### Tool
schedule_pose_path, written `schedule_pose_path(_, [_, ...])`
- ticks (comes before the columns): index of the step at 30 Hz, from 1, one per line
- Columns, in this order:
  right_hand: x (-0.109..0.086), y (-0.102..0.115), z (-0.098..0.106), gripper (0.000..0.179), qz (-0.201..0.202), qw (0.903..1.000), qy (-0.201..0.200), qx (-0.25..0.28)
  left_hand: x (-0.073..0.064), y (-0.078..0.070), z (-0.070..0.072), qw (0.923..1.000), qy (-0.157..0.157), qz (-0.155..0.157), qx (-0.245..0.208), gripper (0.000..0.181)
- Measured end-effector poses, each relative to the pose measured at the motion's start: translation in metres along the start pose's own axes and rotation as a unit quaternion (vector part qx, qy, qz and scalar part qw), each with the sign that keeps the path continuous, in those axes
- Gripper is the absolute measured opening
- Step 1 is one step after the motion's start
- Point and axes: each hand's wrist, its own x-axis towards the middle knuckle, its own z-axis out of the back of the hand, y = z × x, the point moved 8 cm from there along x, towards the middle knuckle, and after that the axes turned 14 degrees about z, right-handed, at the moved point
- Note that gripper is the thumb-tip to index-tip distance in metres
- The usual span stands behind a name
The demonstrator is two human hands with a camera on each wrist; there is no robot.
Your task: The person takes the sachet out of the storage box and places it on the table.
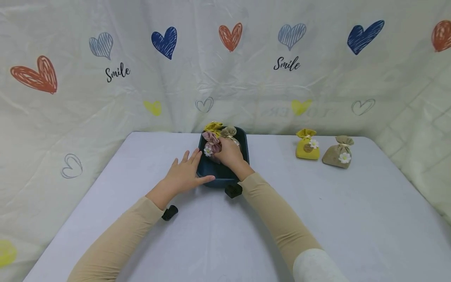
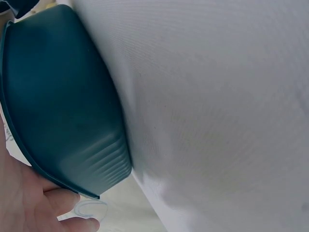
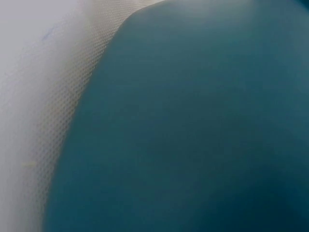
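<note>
A dark teal plastic basket (image 1: 216, 181) stands near the table's back edge with small drawstring pouches in its far part. My right hand (image 1: 232, 153) reaches inside and grips a dusty-pink pouch (image 1: 211, 140) with a white flower. Behind it are a yellow pouch (image 1: 213, 127) and a beige pouch (image 1: 229, 132), partly hidden by that hand. My left hand (image 1: 184, 172) is spread, its fingers touching the basket's left rim and its thumb at the near side. The left wrist view has the basket's outer wall (image 2: 63, 96) beside the fingers; the right wrist view has only a teal surface up close.
On the right of the white table (image 1: 282, 196) stand another yellow pouch (image 1: 307, 149) and another beige pouch (image 1: 337, 154), each with a white flower. A curtain (image 1: 253, 82) printed with hearts hangs along the back edge. Black wrist cameras (image 1: 233, 190) sit under both wrists.
</note>
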Motion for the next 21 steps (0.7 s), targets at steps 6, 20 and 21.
schedule_pose_path(6, [0.0, -0.0016, -0.0001, 0.056, -0.008, 0.9999, 0.004, 0.006, 0.0001, 0.0008, 0.0005, 1.0, 0.002, 0.0, 0.002, 0.107])
schedule_pose_path(20, [-0.0061, -0.0074, 0.0051, 0.048, -0.037, 0.9967, -0.012, 0.071, -0.0001, 0.0016, 0.001, 1.0, -0.001, -0.001, -0.003, 0.108])
schedule_pose_path(21, [-0.0066, -0.0074, 0.006, 0.045, -0.037, 0.9963, -0.016, 0.076, -0.0002, 0.0016, 0.001, 1.0, -0.002, -0.001, -0.002, 0.108])
